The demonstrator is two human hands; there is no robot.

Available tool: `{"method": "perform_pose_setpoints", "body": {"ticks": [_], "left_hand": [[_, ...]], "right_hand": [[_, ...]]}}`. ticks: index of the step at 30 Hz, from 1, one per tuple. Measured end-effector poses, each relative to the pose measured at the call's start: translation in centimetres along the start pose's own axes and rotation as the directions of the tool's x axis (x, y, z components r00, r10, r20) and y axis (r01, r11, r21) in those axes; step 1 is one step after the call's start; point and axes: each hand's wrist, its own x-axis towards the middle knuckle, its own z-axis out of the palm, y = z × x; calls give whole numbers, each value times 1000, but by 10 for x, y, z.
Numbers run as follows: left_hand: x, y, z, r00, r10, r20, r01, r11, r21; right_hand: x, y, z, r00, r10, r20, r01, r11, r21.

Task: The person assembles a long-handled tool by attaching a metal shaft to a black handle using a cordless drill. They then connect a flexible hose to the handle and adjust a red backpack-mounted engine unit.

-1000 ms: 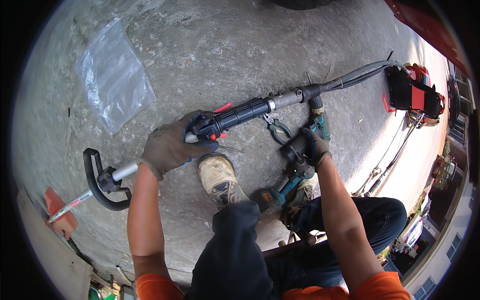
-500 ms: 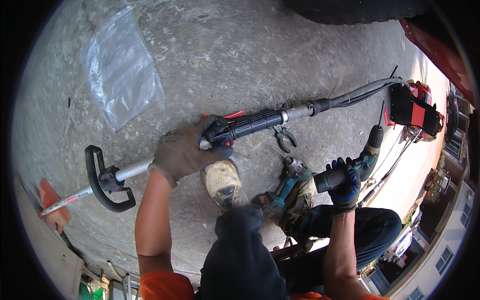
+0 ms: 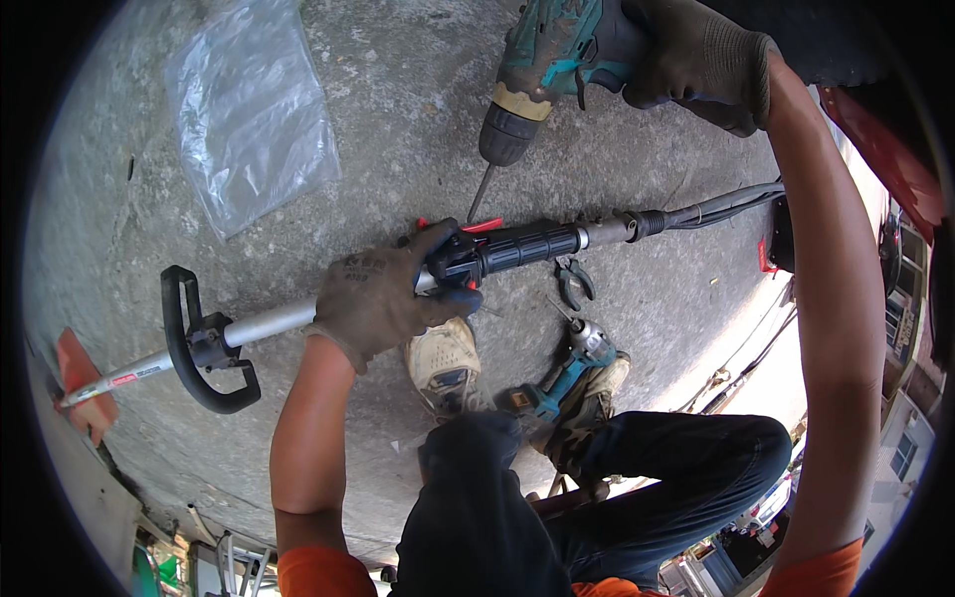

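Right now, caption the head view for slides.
Gloved left hand grips silver metal pole; gloved right hand holds teal pistol-shaped drill.

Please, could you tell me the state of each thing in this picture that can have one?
Left hand: gloved, closed around the long pole tool.
Right hand: gloved, gripping the teal drill.
Teal drill: raised, bit fitted and pointing toward the pole tool; contact unclear.
Pliers: on the ground, handles apart.
Second power driver: not held, by the right shoe.
Plastic bag: spread flat.
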Motion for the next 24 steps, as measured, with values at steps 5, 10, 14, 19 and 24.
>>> {"method": "perform_pose_setpoints", "body": {"ticks": [5, 10, 14, 19, 24], "left_hand": [[-2, -1, 3, 999, -28, 17, 26, 997, 75], [-3, -4, 2, 1000, 5, -13, -5, 999, 48], [-2, -5, 2, 1000, -8, 4, 8, 1000, 20], [-1, -1, -3, 1000, 2, 9, -2, 1000, -6], [-4, 4, -8, 999, 6, 32, -3, 996, -86]], "right_hand": [[9, -23, -1, 999, -33, 1, 33, 997, -69], [19, -22, 1, 998, -56, 1, 56, 994, -89], [26, -20, -7, 990, -88, 109, 97, 992, -84], [32, -39, -4, 997, -51, 65, 66, 964, -257], [55, -73, -10, 993, 13, 119, 48, 868, -495]]}}
